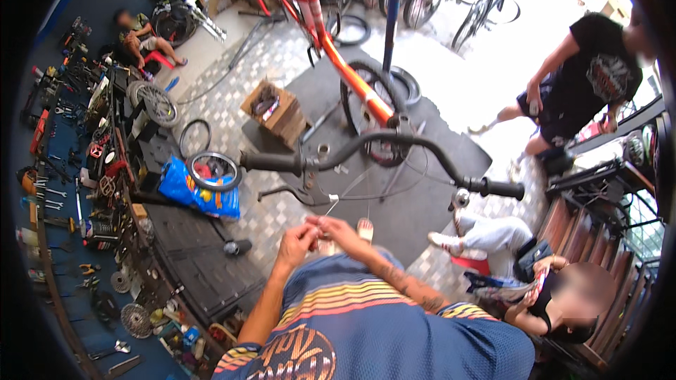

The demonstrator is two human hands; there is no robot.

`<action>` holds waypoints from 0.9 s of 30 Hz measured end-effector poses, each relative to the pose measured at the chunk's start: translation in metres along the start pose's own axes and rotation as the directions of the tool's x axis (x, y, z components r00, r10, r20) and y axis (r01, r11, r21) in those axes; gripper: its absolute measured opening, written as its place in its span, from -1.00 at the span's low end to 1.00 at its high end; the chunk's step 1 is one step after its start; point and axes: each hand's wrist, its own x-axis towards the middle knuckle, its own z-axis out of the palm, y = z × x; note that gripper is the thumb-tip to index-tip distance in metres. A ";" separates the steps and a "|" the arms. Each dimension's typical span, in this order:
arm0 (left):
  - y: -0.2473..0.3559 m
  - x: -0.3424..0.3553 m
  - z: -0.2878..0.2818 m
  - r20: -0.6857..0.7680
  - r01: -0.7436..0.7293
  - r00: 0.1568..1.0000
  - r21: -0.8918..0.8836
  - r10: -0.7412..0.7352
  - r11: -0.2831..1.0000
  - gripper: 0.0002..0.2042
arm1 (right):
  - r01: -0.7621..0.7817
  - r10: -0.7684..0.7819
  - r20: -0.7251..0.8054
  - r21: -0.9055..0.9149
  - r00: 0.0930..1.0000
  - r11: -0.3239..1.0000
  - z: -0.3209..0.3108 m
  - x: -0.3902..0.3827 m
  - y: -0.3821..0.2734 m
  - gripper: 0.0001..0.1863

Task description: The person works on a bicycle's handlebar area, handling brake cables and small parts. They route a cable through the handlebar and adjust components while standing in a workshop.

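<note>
My left hand (pixel 298 243) and my right hand (pixel 339 233) meet in front of my shirt, fingertips pinched together. A thin pale cable (pixel 334 208) runs down from near the left brake lever (pixel 285 193) to my fingers; its end is hidden in them. Just beyond my hands is the black handlebar (pixel 359 143), with a grip at either end. It belongs to an orange bicycle frame (pixel 352 79), whose wheel (pixel 366 109) shows below. More loose cables loop under the middle of the bar.
Tools crowd the wall and bench (pixel 63 190) on my left. A blue bag (pixel 190 186) with a small tyre on it and a cardboard box (pixel 274 114) lie on the floor. One person sits close by on my right, another stands behind them, and a third sits far left.
</note>
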 end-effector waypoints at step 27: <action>0.054 -0.015 -0.047 -0.101 -0.188 0.975 0.107 0.199 0.976 -0.79 | 0.192 -0.217 -0.077 -0.250 0.973 0.949 0.055 0.008 -0.053 -0.64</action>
